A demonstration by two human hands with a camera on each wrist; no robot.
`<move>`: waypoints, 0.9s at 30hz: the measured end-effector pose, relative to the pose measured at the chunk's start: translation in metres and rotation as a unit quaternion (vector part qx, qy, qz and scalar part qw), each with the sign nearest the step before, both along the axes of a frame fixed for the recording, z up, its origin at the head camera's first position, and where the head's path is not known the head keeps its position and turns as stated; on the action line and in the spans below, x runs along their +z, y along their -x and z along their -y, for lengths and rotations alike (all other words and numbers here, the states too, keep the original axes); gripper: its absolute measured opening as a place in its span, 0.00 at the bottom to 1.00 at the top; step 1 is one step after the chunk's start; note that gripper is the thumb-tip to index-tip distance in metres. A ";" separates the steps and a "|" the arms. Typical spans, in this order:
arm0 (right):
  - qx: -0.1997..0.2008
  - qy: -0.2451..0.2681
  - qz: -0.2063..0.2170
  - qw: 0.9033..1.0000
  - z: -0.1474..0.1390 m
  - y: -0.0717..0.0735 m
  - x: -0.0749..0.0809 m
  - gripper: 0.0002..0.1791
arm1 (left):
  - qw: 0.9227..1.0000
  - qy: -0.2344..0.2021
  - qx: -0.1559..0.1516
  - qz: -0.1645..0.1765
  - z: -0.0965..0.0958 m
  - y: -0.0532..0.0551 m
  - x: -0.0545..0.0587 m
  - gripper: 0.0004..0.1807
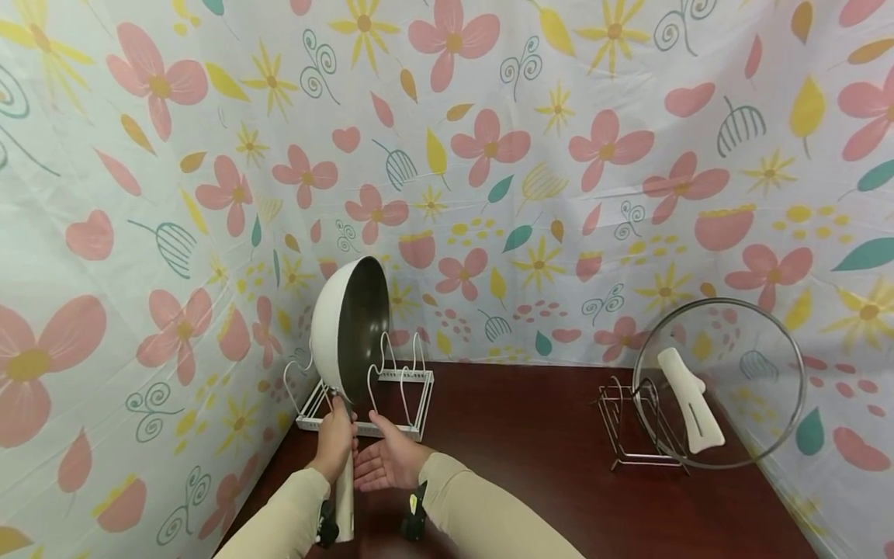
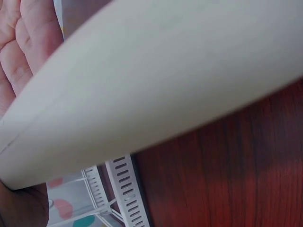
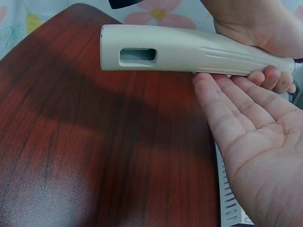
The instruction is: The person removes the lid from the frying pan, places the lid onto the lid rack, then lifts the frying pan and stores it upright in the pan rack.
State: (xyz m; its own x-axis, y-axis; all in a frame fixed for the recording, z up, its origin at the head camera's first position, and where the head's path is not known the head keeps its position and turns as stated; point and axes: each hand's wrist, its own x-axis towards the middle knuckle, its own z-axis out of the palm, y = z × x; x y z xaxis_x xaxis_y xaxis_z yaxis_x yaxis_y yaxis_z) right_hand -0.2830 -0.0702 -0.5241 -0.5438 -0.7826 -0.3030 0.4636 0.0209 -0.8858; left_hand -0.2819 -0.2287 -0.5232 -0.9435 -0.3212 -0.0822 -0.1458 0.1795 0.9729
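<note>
A wok (image 1: 326,326), white outside and dark inside, stands on its edge among the loops of a white wire pan rack (image 1: 407,430). Its cream handle (image 3: 175,47) points back toward the person, with a slot near the end. My left hand (image 1: 334,442) grips this handle close to the wok, fingertips curling under it in the right wrist view. My right hand (image 1: 391,462) is held palm up beside the handle with fingers extended, their tips right at its lower edge. In the left wrist view the handle (image 2: 156,80) covers most of the scene.
On the right, a glass lid (image 1: 757,396) with a cream knob handle leans upright in a small metal wire stand (image 1: 649,460). Dark red wood forms the tabletop (image 1: 517,442). Flower-print cloth (image 1: 531,178) hangs behind and along the left side, close to the rack.
</note>
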 end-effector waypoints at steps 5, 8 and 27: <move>-0.003 0.001 0.003 1.000 0.001 -0.002 -0.002 0.62 | 1.000 0.005 -0.004 0.001 0.001 0.001 -0.004 0.44; -0.001 0.002 0.008 1.000 0.001 -0.002 -0.004 0.61 | 1.000 0.009 -0.003 0.004 0.001 0.000 -0.005 0.44; -0.006 0.007 0.015 1.000 -0.001 -0.009 -0.009 0.60 | 1.000 0.027 0.009 0.007 0.001 0.004 -0.021 0.39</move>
